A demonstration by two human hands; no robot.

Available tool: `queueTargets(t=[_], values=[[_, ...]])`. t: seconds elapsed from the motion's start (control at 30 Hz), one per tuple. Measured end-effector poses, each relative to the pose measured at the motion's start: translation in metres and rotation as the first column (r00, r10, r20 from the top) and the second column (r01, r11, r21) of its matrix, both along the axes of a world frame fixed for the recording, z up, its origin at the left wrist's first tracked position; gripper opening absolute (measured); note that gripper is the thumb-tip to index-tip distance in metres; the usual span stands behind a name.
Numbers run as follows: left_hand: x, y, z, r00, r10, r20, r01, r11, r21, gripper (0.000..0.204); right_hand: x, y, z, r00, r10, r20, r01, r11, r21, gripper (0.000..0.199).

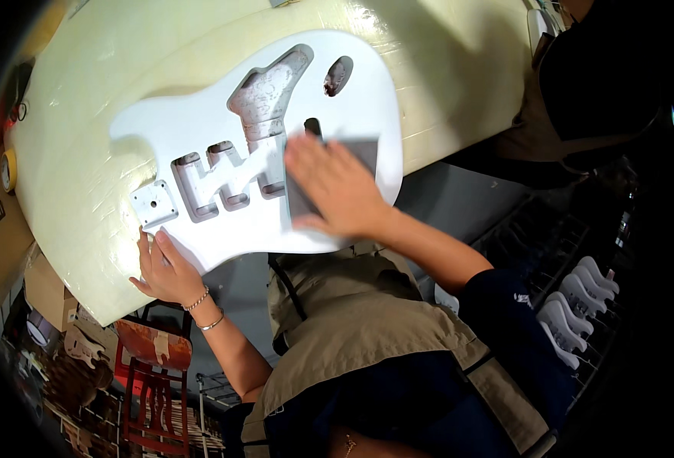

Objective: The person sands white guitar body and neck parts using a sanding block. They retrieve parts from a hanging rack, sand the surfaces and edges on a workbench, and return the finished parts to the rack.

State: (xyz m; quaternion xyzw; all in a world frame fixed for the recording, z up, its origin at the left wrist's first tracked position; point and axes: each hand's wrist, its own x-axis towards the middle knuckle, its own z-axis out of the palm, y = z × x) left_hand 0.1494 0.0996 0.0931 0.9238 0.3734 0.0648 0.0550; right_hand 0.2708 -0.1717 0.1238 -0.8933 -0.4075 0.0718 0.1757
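A white electric guitar body (337, 229) lies flat on the covered table, with routed cavities, an oval jack hole and a neck pocket showing. My right hand (337, 187) presses a grey sheet of sandpaper (363, 153) against its face, right of the pickup cavities. The fingers lie stretched along the sheet and blur slightly; the thumb rests by its lower edge. At the near left edge, below the neck pocket, my left hand (170, 267) steadies the body, thumb and fingers around the edge. The undersides of both hands are hidden.
The pale yellow wrapped table (85, 137) curves around the body. Another person in dark clothes (581, 99) stands at the right. White guitar bodies hang on a rack (570, 313) at the lower right. A red chair (153, 374) and cardboard box (46, 290) are at the lower left.
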Motion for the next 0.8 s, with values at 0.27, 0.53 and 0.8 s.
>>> queueTargets(t=[0.27, 0.53, 0.8], values=[[0.002, 0.000, 0.000, 0.999, -0.020, 0.033, 0.021, 0.999, -0.031, 0.043, 0.122, -0.049, -0.012, 0.949, -0.127, 0.287, 0.122, 0.992, 0.037, 0.080], [0.004, -0.003, 0.002, 0.999, -0.019, 0.029, 0.020, 0.999, -0.033, 0.046, 0.101, -0.067, -0.011, 0.969, -0.064, 0.238, 0.081, 0.995, -0.065, 0.083], [-0.013, 0.006, -0.003, 0.992, -0.109, 0.062, 0.108, 0.994, 0.006, 0.045, -0.010, -0.065, -0.007, 0.952, -0.262, 0.160, 0.269, 0.963, -0.023, 0.086]])
